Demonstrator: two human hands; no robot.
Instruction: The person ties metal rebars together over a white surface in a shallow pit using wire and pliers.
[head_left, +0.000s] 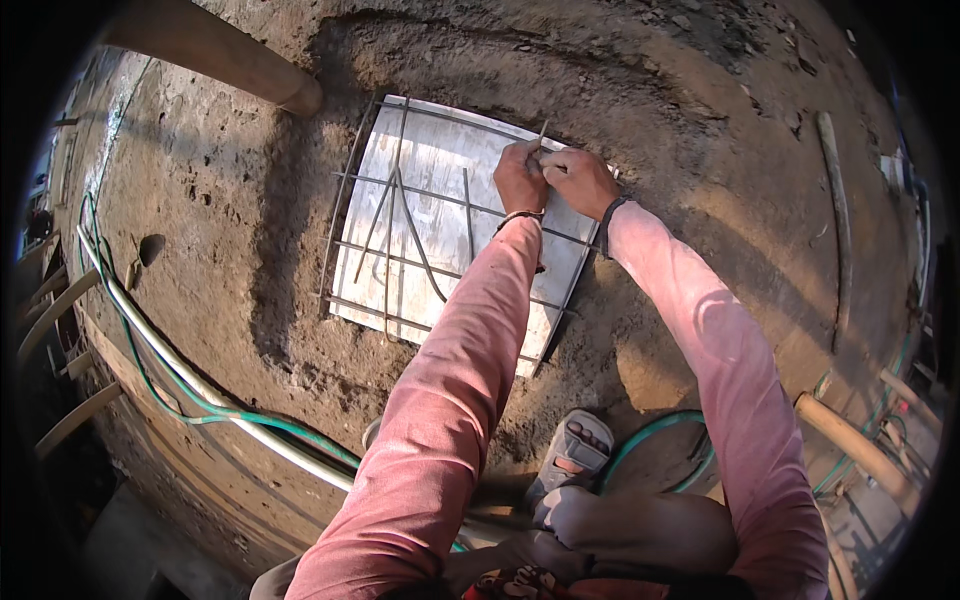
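Observation:
A pale board (435, 225) lies on the earth with a grid of steel reinforcing bars (435, 193) over it. Near the board's far right edge, my left hand (523, 177) has its fingers closed around something small that I cannot make out. My right hand (580, 178) touches it from the right, its fingertips pinched together. A thin rod or wire end (543, 130) sticks up from between the hands. On the left half of the grid, a bent bar (417, 236) and straight bars meet near one crossing.
A thick round post (247, 67) stands at the upper left of the board. A green hose (285, 427) and a pale pipe (292, 459) run along the lower left. My sandalled foot (577, 454) is close below the board. A long pole (836, 225) lies at the right.

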